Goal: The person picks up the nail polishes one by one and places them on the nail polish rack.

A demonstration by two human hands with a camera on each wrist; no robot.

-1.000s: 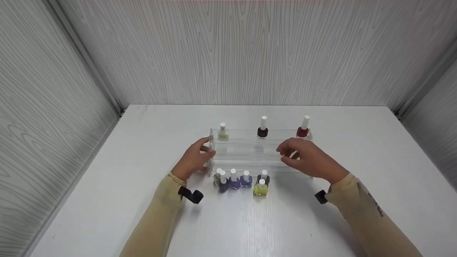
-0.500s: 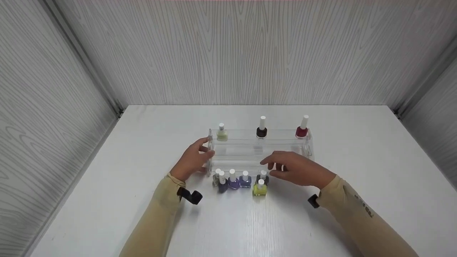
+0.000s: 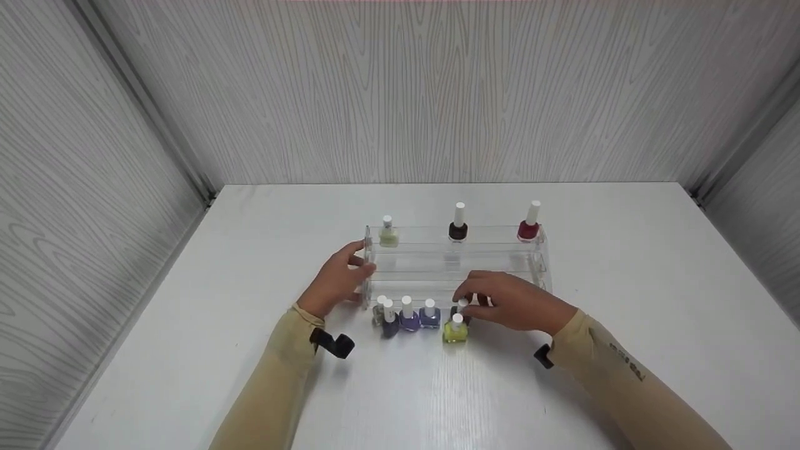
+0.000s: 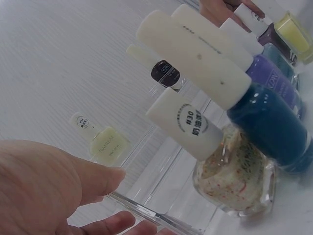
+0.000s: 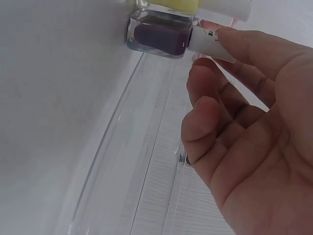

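Observation:
My left hand [image 3: 335, 281] holds the left end panel of a clear stepped display rack [image 3: 409, 275], thumb on one side and fingers on the other. My right hand [image 3: 512, 301] is at the rack's front, its thumb and forefinger pinching the white cap of a dark purple nail polish bottle [image 5: 161, 36]. That bottle stands upright on the table, just behind a yellow nail polish [image 3: 455, 332]. On the rack's top step stand a pale yellow polish [image 3: 389, 237], a near-black one [image 3: 458, 232] and a red one [image 3: 528, 230].
Left of the purple bottle, along the rack's front, stand a blue-grey polish [image 3: 430, 318], a violet one [image 3: 409, 320], a dark blue one [image 4: 269, 125] and a speckled cream one [image 4: 234, 181]. Pale wood-grain panels [image 3: 400, 94] enclose the white table [image 3: 281, 212].
My right hand has come down and leftward from the rack's right side to the purple bottle, and its fingers have closed on the cap. The left hand stays on the rack.

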